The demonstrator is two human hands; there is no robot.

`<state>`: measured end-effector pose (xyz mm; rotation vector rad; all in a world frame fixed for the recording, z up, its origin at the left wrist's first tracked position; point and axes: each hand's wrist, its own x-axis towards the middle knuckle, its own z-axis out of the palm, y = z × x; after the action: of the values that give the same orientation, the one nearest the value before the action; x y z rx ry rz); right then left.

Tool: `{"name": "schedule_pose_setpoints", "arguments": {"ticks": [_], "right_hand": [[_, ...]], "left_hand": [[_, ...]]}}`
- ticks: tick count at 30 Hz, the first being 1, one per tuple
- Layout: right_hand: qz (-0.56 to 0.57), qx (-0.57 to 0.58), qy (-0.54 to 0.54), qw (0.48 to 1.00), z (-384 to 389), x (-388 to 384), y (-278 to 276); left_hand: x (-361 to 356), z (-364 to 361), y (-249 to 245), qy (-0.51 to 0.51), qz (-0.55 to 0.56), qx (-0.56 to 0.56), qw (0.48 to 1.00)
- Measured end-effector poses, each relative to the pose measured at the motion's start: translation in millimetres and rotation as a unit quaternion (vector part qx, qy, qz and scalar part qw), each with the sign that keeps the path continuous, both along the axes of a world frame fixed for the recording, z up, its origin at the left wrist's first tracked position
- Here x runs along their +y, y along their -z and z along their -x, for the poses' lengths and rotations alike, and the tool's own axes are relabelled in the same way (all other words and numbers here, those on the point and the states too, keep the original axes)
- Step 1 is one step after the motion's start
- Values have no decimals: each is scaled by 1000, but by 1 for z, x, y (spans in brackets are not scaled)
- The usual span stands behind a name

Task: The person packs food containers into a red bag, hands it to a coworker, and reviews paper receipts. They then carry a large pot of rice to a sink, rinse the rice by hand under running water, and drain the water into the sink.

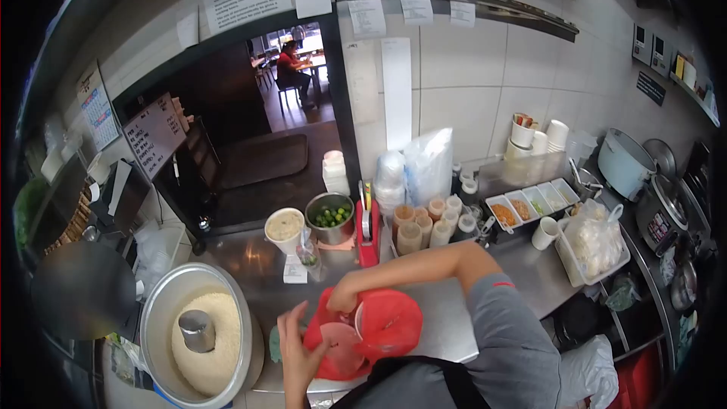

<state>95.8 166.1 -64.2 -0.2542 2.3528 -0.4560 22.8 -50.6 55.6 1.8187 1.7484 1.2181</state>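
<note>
Red bag, right hand: your right hand (344,299) reaches over the red bag (379,344) with fingers curled and tips down in its mouth; whether they pinch anything is hidden.
Bag edge, left hand: your left hand (299,341) has fingers spread and raised, thumb apart and against the bag's left side, not clenched.
Bag mouth: if that thumb slips, the thin plastic could fold in over your right fingers and snag them.
Rounded contents: a pale-rimmed tub (382,320) sits in the bag's right half; pushed unevenly, it could tip and leak, if it holds anything wet.
Counter edge: the bag lies on the steel counter (450,326) close to your body; a tug toward you could drag it over.
Forearm: your right arm crosses just in front of the sauce containers (410,239); a swing back could topple them.
Tape dispenser: the red dispenser (367,246) stands behind your right wrist, near enough to bump.
Rice pot: the big metal pot (156,329) stands to your left, clear of both hands.
</note>
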Motion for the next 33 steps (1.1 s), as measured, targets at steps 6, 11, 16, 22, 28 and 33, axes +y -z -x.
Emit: {"name": "schedule_pose_setpoints", "arguments": {"ticks": [6,11,16,22,28,33], "right_hand": [[-274,523,286,754,-128,163,-294],[-485,552,550,396,-253,273,-383],[-363,730,456,358,-297,372,-342],[-213,749,368,507,-194,148,-309],[-186,465,87,861,-113,-125,-98],[-131,404,104,899,-126,-144,-90]], "left_hand": [[-55,31,34,-11,176,-69,982],[-63,30,47,-62,69,-331,939],[-49,6,14,-54,-26,-467,882],[-41,24,21,80,-29,-415,906],[-33,27,29,49,-65,-475,876],[-42,15,18,39,-11,-445,894]]}}
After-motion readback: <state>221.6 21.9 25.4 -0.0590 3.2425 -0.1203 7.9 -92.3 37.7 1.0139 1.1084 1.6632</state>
